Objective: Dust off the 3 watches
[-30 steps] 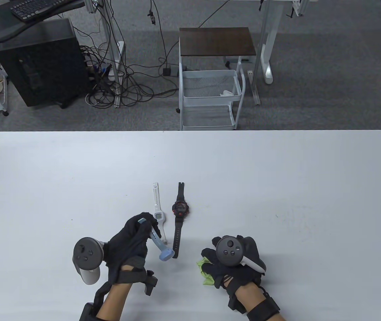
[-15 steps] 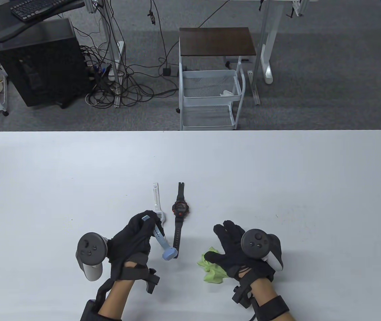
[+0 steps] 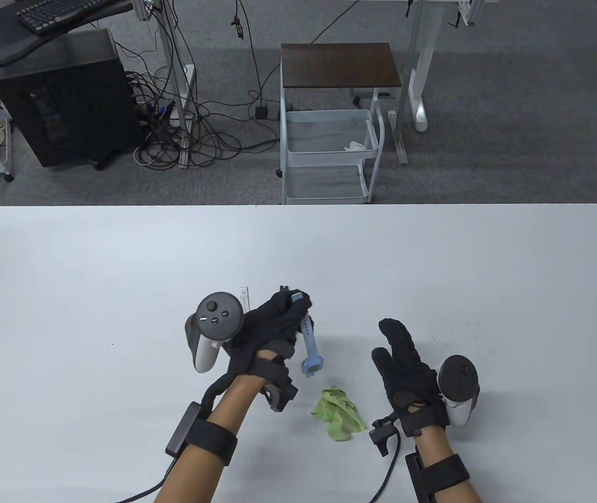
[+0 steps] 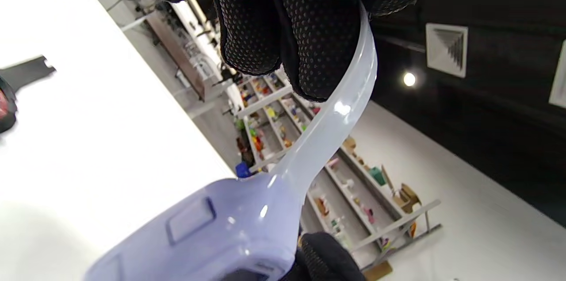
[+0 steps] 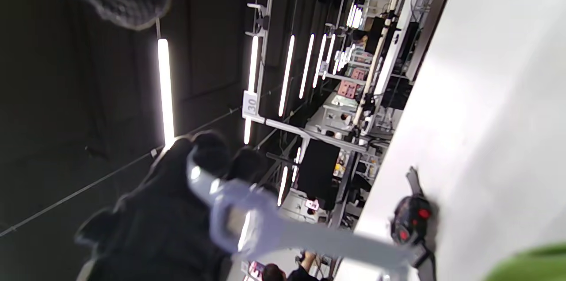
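My left hand (image 3: 285, 314) is raised above the table and grips the strap of a light blue watch (image 3: 309, 346), whose case hangs down below the fingers. The left wrist view shows the fingertips (image 4: 305, 42) pinching that strap (image 4: 345, 117). The hand hides most of the white watch (image 3: 244, 294) and the black-and-red watch (image 3: 283, 288); only their far strap ends show. In the right wrist view the black-and-red watch (image 5: 409, 219) lies on the table. A crumpled green cloth (image 3: 338, 414) lies between my hands. My right hand (image 3: 400, 346) is open beside it, fingers straight, holding nothing.
The white table (image 3: 487, 272) carries nothing else that I can see. Beyond its far edge a white wire trolley (image 3: 330, 152) with a dark top stands on the floor, with a black computer case (image 3: 63, 99) and cables to the left.
My left hand has lifted the blue watch up and to the right, over the other two watches. My right hand has come off the green cloth and drawn away to the right.
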A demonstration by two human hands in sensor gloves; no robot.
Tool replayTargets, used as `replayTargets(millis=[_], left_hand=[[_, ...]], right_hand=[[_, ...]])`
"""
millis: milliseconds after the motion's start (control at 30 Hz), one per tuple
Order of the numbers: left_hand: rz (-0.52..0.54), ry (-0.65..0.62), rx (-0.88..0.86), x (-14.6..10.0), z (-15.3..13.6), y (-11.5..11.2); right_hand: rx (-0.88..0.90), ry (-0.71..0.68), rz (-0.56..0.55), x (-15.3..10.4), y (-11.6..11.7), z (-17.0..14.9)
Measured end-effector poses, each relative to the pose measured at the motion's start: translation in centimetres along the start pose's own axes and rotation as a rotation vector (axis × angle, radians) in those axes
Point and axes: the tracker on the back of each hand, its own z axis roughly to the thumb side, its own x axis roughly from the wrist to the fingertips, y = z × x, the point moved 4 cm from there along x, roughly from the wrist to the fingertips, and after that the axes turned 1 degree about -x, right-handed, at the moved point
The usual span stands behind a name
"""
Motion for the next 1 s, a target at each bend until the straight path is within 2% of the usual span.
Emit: replayTargets(millis=[167, 267, 367, 600, 833, 1000], left_hand=[[-0.117, 0.071, -0.014, 3.5, -0.8, -3.9], [-0.207, 0.187, -0.026, 5.9, -2.5, -5.6], [-0.235, 0.318, -0.091, 7.8, -4.9, -6.4], [-0.181, 0.418, -0.031, 10.4, -8.7, -6.0], [-0.199, 0.457, 0.059, 11.9, -10.6, -5.2], [-0.267, 0.484, 0.221, 12.5, -11.0, -5.7]], right_hand=[[0.077, -0.043, -0.111, -0.1, -1.8, 0.7], [0.112, -0.033, -0.148, -0.2, -2.5, 0.5], [0.122, -0.017, -0.160, -0.3, -2.8, 0.1], [0.118, -0.009, -0.145, 0.0, -2.6, 0.0], [0.089, 0.015, -0.132, 0.0, -2.3, -0.7], [0.074, 0.019, -0.118, 0.1, -2.0, -0.8]])
